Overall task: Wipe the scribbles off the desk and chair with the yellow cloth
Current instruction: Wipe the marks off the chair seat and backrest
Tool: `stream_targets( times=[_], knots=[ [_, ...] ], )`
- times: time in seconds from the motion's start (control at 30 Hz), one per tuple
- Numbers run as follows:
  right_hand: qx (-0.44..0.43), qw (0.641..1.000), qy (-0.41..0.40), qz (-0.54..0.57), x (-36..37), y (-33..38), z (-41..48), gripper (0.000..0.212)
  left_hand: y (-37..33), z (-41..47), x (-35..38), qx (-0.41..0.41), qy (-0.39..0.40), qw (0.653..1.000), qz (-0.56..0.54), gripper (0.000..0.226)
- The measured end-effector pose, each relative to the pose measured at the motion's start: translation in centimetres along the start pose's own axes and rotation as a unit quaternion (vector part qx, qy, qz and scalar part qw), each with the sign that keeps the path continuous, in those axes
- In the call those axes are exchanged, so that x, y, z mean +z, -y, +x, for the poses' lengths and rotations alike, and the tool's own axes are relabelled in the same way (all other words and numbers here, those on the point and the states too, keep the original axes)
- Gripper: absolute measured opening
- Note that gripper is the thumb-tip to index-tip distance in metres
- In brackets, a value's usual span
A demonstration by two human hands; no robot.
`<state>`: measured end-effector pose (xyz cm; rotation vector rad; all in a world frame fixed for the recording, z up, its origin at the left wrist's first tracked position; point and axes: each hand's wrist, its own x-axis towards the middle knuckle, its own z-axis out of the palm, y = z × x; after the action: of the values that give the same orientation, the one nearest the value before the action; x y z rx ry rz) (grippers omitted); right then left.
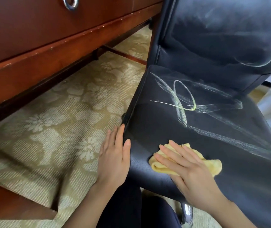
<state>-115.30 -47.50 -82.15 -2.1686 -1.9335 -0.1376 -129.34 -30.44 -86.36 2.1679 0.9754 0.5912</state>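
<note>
Head view: the chair wipe looks barely begun. The right hand (pixel 185 163), fingers (pixel 169 155) straight and spread, presses the yellow cloth (pixel 212 166) onto the chair seat (pixel 240 175). The left hand (pixel 115 155), fingers straight, braces its edge. The scribbles (pixel 184 102) lie beyond the fingertips, so the next stroke should push forward.

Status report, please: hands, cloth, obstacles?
Right hand flat on yellow cloth, front of chair seat. Left hand rests on seat edge. Scribbles unwiped beyond cloth. Nothing blocks.

My left hand (pixel 115 155) is held flat, fingers straight and close together, thumb set a little apart; my right hand (pixel 185 163) lies palm down, fingers straight and slightly spread.
</note>
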Motion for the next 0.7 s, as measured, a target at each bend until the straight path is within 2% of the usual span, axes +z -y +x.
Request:
stream_targets(
  times=[0.1, 0.27, 0.4, 0.53, 0.7],
  knots=[
    [0.011, 1.000, 0.002, 0.015, 0.1, -0.5, 2.9, 0.040, 0.3, 0.0, -0.2, -0.008, 0.024, 0.999, -0.038, 0.074],
    [0.047, 0.997, 0.009, 0.065, 0.5, -1.2, 9.2, 0.044, 1.2, 0.1, -0.9, 0.000, 0.081, 0.996, -0.041, 0.067],
    [0.074, 0.993, 0.030, 0.087, 1.5, -2.3, 14.5, 0.037, 3.2, -1.1, -2.2, 0.040, 0.133, 0.990, 0.010, 0.085],
    [0.096, 0.989, 0.076, 0.084, 2.2, -3.7, 19.3, 0.038, 4.3, -2.1, -3.5, 0.039, 0.165, 0.983, 0.068, 0.093],
    [0.141, 0.987, 0.064, 0.036, 2.3, -2.0, 20.0, 0.037, 4.6, -2.0, -4.2, 0.060, 0.102, 0.986, 0.116, 0.093]
  ],
)
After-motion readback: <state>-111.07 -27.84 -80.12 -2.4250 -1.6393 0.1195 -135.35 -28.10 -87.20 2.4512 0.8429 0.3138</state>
